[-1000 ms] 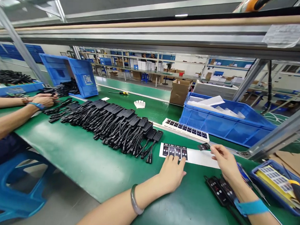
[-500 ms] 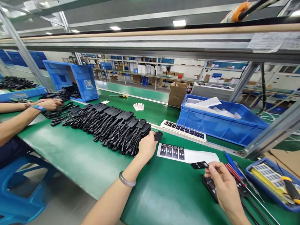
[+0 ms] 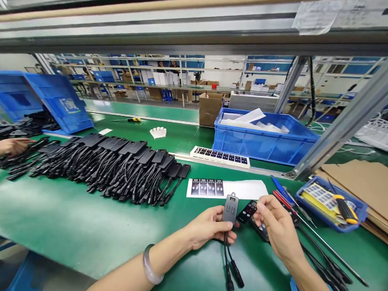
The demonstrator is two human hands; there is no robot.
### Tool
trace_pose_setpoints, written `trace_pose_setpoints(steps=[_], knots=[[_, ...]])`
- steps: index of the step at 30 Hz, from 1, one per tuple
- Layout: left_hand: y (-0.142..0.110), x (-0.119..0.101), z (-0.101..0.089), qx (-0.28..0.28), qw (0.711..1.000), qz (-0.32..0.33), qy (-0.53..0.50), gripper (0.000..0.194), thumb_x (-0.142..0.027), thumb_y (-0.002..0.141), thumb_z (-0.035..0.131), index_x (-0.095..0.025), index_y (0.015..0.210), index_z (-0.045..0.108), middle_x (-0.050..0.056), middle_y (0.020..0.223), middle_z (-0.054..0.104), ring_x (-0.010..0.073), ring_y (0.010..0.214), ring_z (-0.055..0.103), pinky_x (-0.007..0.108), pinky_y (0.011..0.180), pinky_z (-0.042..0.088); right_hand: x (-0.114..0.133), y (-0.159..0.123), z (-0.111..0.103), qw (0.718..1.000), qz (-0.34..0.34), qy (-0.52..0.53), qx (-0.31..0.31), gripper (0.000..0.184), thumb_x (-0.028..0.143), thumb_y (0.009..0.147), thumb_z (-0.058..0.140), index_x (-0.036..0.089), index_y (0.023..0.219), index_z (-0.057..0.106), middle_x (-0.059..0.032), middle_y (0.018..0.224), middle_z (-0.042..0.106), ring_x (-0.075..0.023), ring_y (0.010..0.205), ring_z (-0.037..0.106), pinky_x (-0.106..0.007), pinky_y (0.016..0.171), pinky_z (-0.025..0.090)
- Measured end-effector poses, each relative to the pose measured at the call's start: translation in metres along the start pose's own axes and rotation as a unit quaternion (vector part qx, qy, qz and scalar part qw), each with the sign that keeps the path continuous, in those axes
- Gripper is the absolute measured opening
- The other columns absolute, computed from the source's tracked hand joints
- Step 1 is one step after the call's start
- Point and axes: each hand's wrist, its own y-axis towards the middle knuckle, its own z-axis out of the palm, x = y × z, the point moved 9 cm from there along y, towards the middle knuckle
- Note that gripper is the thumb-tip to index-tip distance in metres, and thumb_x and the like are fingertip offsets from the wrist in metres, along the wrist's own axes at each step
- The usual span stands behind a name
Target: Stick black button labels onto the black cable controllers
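My left hand (image 3: 215, 226) grips a small black controller (image 3: 230, 209) with a little display window and a loop at its top. Two short cables with connectors (image 3: 232, 276) dangle below it. Pinched by one edge in my right hand (image 3: 275, 222) is a black label (image 3: 247, 211) with printed button marks, close beside the controller but tilted. Behind them lies a white label sheet (image 3: 245, 189) with several black labels at its left end. Partly hidden under my right hand rests another black controller (image 3: 260, 229) on the green bench (image 3: 177, 247).
A long row of cabled black controllers (image 3: 117, 164) covers the left of the bench. Another person's hand (image 3: 14, 147) touches its far end. A blue bin (image 3: 260, 141), a second label strip (image 3: 220, 156), a blue tool tray (image 3: 332, 205) and a long screwdriver (image 3: 333, 252) lie around.
My left hand has taken a controller from the row's right end and brought it right, near the label. The label has stayed in my right hand. The view has turned right.
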Motion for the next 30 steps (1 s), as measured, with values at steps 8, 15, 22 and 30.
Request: trace_pose_setpoints(steps=[8, 15, 22, 30], knots=[[-0.003, 0.003, 0.009, 0.004, 1.0, 0.001, -0.027, 0.053, -0.019, 0.064, 0.077, -0.016, 0.112, 0.053, 0.009, 0.086, 0.069, 0.02, 0.078, 0.069, 0.033, 0.077, 0.051, 0.011, -0.003, 0.011, 0.993, -0.005, -0.114, 0.007, 0.025, 0.043, 0.078, 0.065, 0.021, 0.074, 0.054, 0.0035, 0.06, 0.051, -0.0113, 0.051, 0.05, -0.022, 0.046, 0.042], [-0.004, 0.009, 0.017, 0.033, 0.999, 0.001, -0.035, 0.051, -0.017, 0.065, 0.075, -0.017, 0.109, 0.049, 0.013, 0.096, 0.069, 0.0232, 0.086, 0.068, 0.037, 0.08, 0.051, 0.007, -0.004, 0.013, 0.992, -0.002, -0.128, 0.0, 0.026, 0.044, 0.076, 0.066, 0.02, 0.074, 0.055, 0.0023, 0.062, 0.055, -0.0119, 0.052, 0.052, -0.022, 0.045, 0.044], [-0.005, 0.01, 0.023, 0.05, 0.998, -0.001, -0.038, 0.052, -0.018, 0.066, 0.075, -0.017, 0.11, 0.047, 0.013, 0.099, 0.068, 0.0231, 0.089, 0.068, 0.038, 0.082, 0.051, 0.004, -0.005, 0.013, 0.993, 0.006, -0.12, 0.003, 0.023, 0.04, 0.077, 0.066, 0.02, 0.074, 0.056, 0.0033, 0.062, 0.055, -0.0104, 0.053, 0.052, -0.021, 0.048, 0.043], [-0.005, 0.008, 0.024, 0.055, 0.998, 0.02, -0.024, 0.048, -0.03, 0.071, 0.074, -0.018, 0.108, 0.047, 0.012, 0.096, 0.068, 0.0224, 0.089, 0.068, 0.038, 0.081, 0.051, 0.002, -0.006, 0.013, 0.993, 0.013, -0.118, -0.004, 0.023, 0.039, 0.076, 0.066, 0.02, 0.073, 0.054, 0.0038, 0.06, 0.053, -0.0108, 0.052, 0.05, -0.021, 0.047, 0.043]])
